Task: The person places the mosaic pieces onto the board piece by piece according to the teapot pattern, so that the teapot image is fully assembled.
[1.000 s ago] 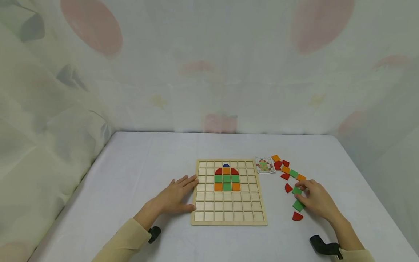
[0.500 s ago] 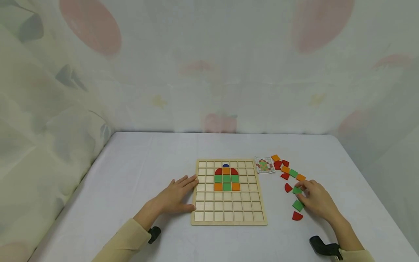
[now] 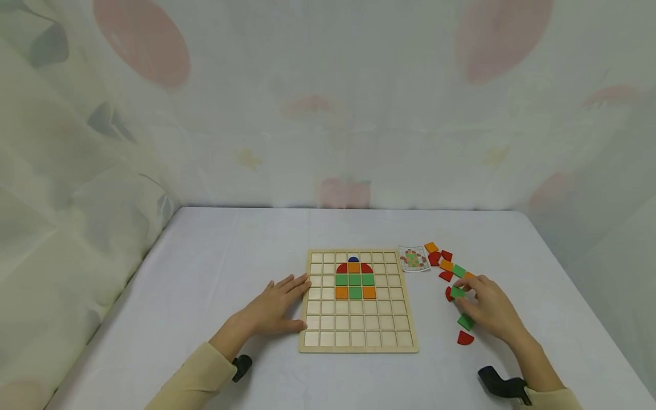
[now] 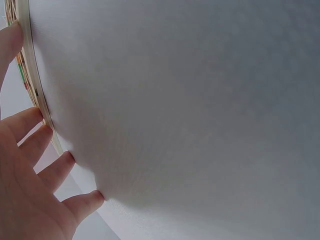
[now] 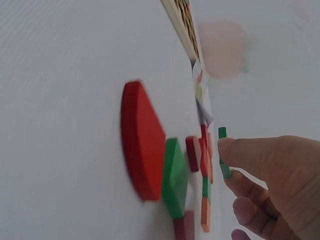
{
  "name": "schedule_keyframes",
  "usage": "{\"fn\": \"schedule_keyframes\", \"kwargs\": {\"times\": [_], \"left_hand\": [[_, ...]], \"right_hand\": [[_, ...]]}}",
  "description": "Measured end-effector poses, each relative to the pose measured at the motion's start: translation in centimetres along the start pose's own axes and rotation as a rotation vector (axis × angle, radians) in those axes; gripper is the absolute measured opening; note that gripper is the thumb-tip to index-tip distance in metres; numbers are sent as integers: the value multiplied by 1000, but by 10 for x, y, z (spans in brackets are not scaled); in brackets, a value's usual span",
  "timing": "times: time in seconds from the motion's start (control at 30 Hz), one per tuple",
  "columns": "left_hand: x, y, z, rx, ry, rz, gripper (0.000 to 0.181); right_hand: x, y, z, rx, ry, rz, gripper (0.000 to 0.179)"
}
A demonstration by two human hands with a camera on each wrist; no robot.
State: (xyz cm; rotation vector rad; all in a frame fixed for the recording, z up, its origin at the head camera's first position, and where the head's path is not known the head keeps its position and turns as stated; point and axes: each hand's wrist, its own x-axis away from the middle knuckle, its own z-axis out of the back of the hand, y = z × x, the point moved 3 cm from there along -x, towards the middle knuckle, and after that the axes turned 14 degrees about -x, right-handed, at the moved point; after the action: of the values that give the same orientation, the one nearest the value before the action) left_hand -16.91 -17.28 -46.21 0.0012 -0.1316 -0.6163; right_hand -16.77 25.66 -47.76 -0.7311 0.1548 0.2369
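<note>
A wooden grid board (image 3: pixel 357 323) lies on the table with a figure of coloured tiles set in its upper middle cells. Fingertips of my left hand (image 3: pixel 277 307) touch the board's left edge, fingers straight and spread; the left wrist view shows them along the wooden rim (image 4: pixel 36 80). Over to the right, my right hand (image 3: pixel 489 307) pinches a green square tile (image 3: pixel 458 292) between thumb and fingers. In the right wrist view that green tile (image 5: pixel 223 150) is raised off the table. Below it lie another green square (image 3: pixel 465 322) and a red quarter-round tile (image 3: pixel 465 338).
A small printed pattern card (image 3: pixel 414 259) sits by the board's top right corner. Loose orange, red and green tiles trail down from there, among them an orange square (image 3: pixel 431 247) and a red piece (image 3: pixel 446 276). A patterned curtain (image 3: pixel 328 114) hangs behind the table.
My right hand has lifted the green square tile and shifted slightly left and away with it, partly covering a red tile. The left hand and the board have stayed put.
</note>
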Motion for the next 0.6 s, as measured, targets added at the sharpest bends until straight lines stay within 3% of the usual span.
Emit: {"fn": "schedule_keyframes", "kwargs": {"times": [0.6], "left_hand": [[1, 2, 2, 17, -7, 10, 81]], "right_hand": [[-16, -42, -30, -58, -8, 88, 24]]}}
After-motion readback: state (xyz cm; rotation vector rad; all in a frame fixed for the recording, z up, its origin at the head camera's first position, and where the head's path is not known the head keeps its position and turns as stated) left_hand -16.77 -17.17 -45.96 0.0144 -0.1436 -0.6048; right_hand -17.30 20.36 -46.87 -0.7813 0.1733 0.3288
